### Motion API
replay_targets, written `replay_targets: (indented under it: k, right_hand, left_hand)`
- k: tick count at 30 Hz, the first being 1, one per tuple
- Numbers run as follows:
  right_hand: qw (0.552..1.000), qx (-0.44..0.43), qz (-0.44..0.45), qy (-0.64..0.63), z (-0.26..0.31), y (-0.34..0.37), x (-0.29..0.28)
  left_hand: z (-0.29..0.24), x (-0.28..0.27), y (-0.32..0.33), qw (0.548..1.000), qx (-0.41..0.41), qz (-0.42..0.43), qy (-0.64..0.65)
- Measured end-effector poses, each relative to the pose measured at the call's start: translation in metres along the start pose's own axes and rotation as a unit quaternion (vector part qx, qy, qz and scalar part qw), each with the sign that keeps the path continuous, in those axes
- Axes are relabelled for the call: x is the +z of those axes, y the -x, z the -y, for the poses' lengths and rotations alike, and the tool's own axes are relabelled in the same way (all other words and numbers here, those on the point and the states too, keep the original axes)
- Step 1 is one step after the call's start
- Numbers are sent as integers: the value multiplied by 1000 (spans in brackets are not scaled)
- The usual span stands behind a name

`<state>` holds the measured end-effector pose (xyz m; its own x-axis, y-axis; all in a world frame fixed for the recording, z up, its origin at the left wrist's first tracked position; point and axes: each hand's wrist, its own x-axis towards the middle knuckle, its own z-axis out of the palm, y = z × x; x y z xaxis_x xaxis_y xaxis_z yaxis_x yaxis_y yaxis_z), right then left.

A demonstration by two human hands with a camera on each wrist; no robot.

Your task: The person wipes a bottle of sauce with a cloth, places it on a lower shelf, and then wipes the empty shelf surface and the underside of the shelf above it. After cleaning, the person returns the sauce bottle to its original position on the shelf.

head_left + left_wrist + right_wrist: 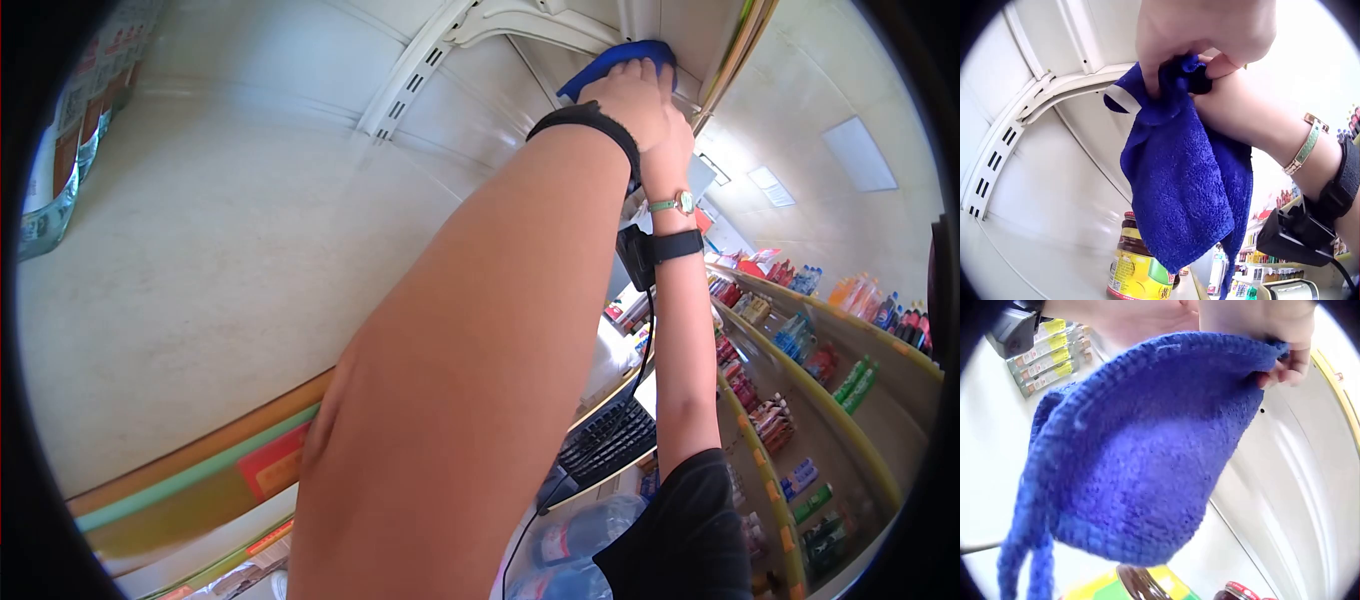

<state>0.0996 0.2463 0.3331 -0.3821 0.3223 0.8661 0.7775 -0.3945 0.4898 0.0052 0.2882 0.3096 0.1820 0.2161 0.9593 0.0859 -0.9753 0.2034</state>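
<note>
A blue towelling cloth [620, 64] is bunched in both hands up near the shelf bracket at the top of the head view. My left hand [1204, 28] grips the gathered cloth, its thumb and fingers curled into the folds, while the rest hangs down in the left wrist view. Close beside it, my right hand [1260, 325] pinches the cloth's upper edge with its fingertips. A white tag shows at one corner of the cloth. Below the hanging cloth stands a jar [1138, 272] with a yellow label, partly covered by it in the left wrist view.
A white slotted bracket [405, 90] runs along the pale shelf panel [200, 280]. Glass bottles [60, 170] stand at the far left. Drink shelves [830, 380] line the right, with a keyboard [610, 440] and large water bottles [575, 545] lower down. Stacked packages [1047, 356] appear in the right wrist view.
</note>
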Motion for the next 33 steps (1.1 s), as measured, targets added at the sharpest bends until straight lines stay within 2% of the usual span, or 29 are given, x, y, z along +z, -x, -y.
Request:
replay_targets:
  k: [1,3,6,8,9,13,17,20,24,25,29,31,33]
  right_hand:
    - [1000,-25,-3,-4,-1,-3,4]
    - [1000,-14,1,-1,3,-6,7]
    - [995,33,-37,-81,0,-7,9]
    - [981,31,-63,-183,-11,-8,17]
    - [974,28,-76,-211,-10,-9,16]
    - [976,100,-9,-194,6,1,-4]
    - [959,115,1,-257,10,14,-6]
    - [955,141,59,-255,12,10,-3]
    - [937,139,16,-320,13,-3,1]
    - [939,149,24,-311,13,-7,0]
    - [937,177,41,-300,15,-12,-2]
    - [938,176,34,-297,10,-13,-4]
    - [944,135,-11,-301,4,-13,1]
  left_hand:
    - [2,-3,0,1000,1,2,-3]
    - [10,-3,-3,999,-19,10,36]
    - [12,1,-6,998,-15,-7,58]
    - [14,5,-7,996,2,-37,84]
    - [14,5,-10,997,-38,2,62]
    - [16,2,0,996,-26,-2,83]
    - [11,7,6,997,-20,-12,69]
    - [7,5,6,997,-23,-6,69]
    - [9,3,4,992,-40,-29,117]
    - [9,2,3,987,-60,-36,147]
    - [16,12,1,982,-52,-66,170]
    - [11,11,3,981,-54,-70,174]
    - [10,12,4,978,-61,-69,188]
